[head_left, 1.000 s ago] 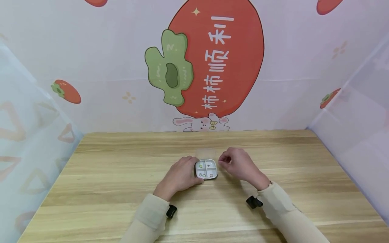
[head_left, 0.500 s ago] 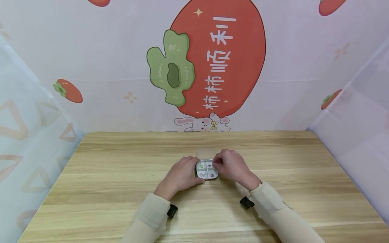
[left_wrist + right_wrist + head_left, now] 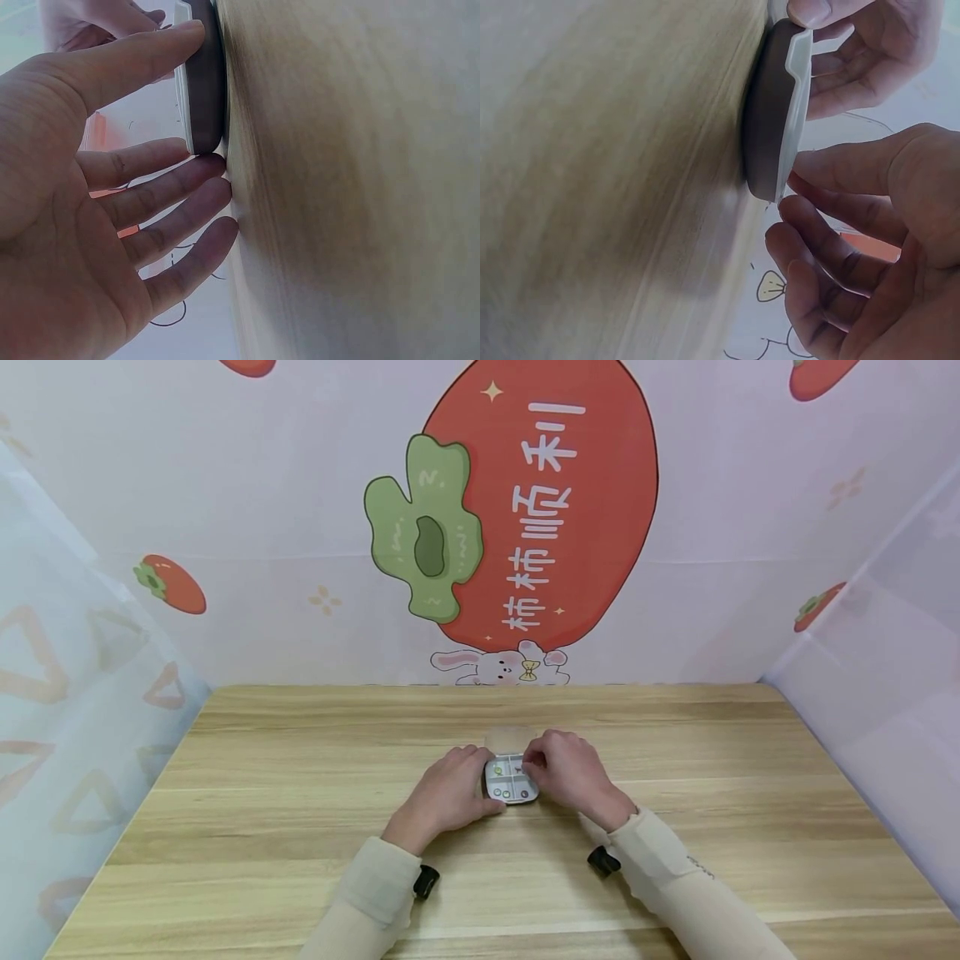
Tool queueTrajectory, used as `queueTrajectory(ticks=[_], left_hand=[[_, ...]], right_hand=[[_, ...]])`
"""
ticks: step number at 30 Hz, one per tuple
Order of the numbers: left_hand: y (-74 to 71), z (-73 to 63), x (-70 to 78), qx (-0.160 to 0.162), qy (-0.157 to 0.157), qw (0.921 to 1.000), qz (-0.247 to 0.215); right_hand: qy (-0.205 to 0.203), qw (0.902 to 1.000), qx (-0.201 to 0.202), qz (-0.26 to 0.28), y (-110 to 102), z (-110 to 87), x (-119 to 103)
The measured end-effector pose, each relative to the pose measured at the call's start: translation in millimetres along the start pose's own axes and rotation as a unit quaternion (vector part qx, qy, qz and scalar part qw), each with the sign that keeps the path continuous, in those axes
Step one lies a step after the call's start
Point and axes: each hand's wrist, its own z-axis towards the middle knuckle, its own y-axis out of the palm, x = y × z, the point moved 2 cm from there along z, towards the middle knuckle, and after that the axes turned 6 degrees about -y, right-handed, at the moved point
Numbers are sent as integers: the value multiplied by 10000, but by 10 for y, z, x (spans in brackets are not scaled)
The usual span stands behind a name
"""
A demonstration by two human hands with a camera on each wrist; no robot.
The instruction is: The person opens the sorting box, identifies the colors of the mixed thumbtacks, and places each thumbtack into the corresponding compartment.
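A small pill box [image 3: 512,779], white inside with a dark outer shell, sits on the table with its translucent lid [image 3: 510,740] folded back. Dividers split it into several compartments. Small round greenish pieces lie in the left and front ones, and a dark speck shows at the back right. My left hand [image 3: 447,789] grips its left side, the thumb on the front rim and the index finger at the far edge. Over the back right compartment, my right hand [image 3: 572,768] has thumb and index fingertips together at the rim; anything between them is hidden.
The wooden table [image 3: 300,827] spreads around the box on all sides. A printed cloth wall [image 3: 300,510] stands behind it, with cloth side walls at left and right. Black wrist cameras sit under both cuffs.
My right hand has moved left from beside the pill box to over its back right compartment. The left hand keeps its grip, and the box stays in place.
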Motion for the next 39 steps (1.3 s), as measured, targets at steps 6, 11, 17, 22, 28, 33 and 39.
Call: queueTrajectory(ticks=[6,11,17,22,28,33,39], left_hand=[[-4,-5,5,-24,-41,10000,-20],[-3,-8,5,-20,-40,10000,2],[4,-13,3,-17,-49,10000,-5],[4,-13,6,-23,-38,10000,5],[3,-12,8,-15,-29,10000,28],[1,-12,11,-14,-45,10000,36],[1,-12,10,-31,-110,9999,25]], right_hand=[[74,9999,-67,-30,11,10,-2],[68,9999,-63,-68,12,8,0],[65,9999,-63,-76,14,6,2],[76,9999,-95,-87,24,6,8],[64,9999,-51,-86,12,-6,7],[100,9999,4,-18,3,-18,15],[90,10000,24,-16,-18,-47,18]])
